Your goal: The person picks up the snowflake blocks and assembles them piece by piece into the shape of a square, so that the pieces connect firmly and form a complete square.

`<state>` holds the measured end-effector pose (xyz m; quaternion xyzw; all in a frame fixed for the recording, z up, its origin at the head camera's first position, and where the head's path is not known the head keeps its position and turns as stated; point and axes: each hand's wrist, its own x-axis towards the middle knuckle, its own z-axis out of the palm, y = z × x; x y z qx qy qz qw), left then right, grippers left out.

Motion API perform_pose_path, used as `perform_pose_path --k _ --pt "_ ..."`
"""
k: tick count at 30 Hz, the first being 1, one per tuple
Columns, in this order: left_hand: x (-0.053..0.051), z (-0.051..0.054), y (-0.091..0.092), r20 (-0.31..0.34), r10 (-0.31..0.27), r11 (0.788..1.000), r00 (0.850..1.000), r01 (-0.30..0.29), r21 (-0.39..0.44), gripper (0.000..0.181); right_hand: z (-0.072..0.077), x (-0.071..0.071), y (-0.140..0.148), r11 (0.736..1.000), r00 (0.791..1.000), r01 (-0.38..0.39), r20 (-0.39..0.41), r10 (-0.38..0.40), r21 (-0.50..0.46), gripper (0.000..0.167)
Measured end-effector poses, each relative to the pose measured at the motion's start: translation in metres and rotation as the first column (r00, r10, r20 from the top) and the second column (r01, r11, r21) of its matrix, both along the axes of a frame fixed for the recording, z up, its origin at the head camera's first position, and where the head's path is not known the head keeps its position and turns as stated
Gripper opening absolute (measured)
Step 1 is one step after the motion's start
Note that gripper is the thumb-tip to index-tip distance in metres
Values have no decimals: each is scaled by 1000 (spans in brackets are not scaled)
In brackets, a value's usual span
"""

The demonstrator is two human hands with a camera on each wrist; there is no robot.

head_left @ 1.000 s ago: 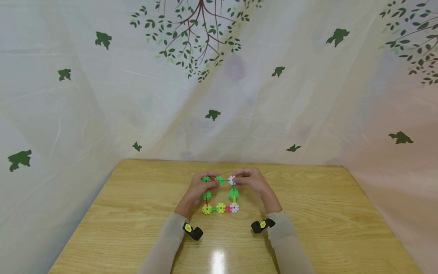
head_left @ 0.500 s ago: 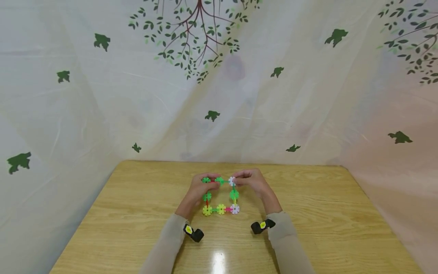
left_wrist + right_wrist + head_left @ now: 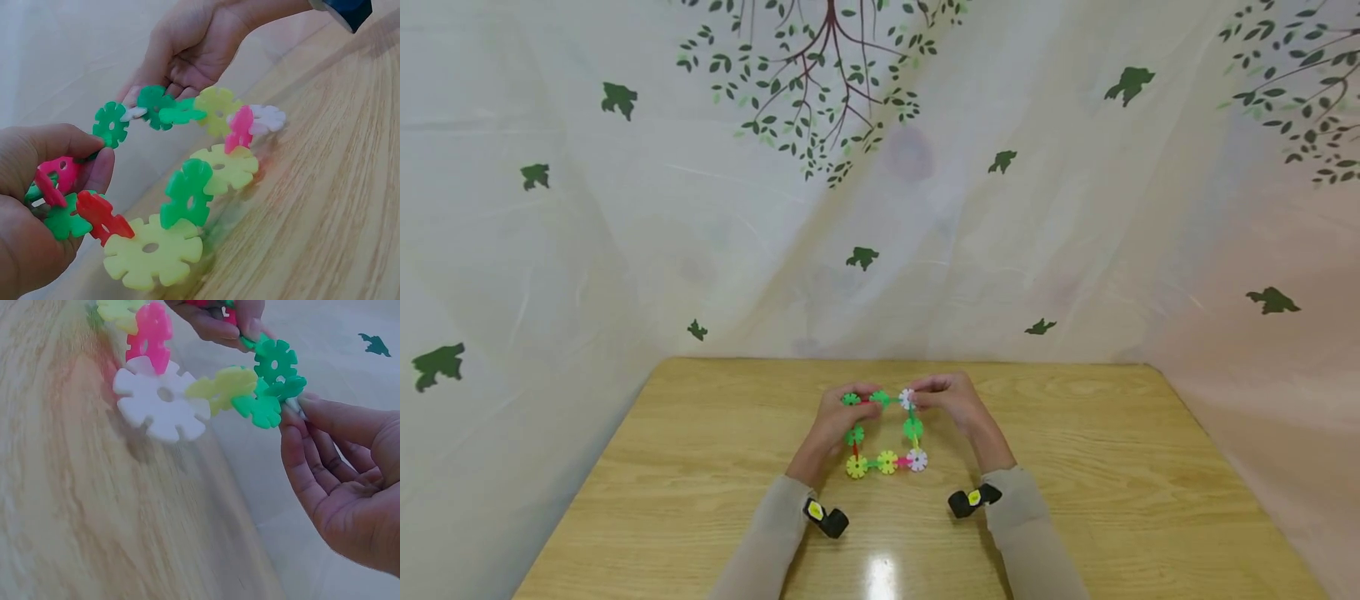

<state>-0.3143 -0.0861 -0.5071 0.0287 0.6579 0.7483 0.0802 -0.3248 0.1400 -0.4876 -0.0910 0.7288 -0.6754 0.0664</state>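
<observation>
Notched plastic snowflake discs in green, yellow, white, red and pink are slotted together into a square ring (image 3: 857,467). My left hand (image 3: 835,419) pinches a green disc (image 3: 110,124) midway along the far side, thumb against fingers, partly covering the far left corner. At the far right corner, a white disc (image 3: 907,399) is held between the thumb and fingers of my right hand (image 3: 951,400). In the right wrist view the right hand (image 3: 356,469) hides most of that disc. The near side, with a yellow disc (image 3: 178,257) and a white disc (image 3: 140,403), hangs low over the table.
Under the hands lies a wooden table (image 3: 1112,500) with a bright glare spot near its front. A pale cloth (image 3: 760,250) printed with leaves and birds surrounds its back and sides. Black cameras sit on both wrists, including the left wrist camera (image 3: 831,522).
The head view has tilted a little, so everything sits slightly lower in it. Both hands keep their hold on the ring, which has barely moved.
</observation>
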Motion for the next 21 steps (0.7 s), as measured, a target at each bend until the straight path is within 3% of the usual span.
perform_pose_path --k 10,21 --pt "-2 1 -1 1 -18 999 1000 18 -46 33 2 2 -1 1000 1000 3 13 -3 -10 25" --pt "-8 1 -7 11 -76 996 997 76 -56 41 7 -3 -5 997 997 -32 75 27 69 24"
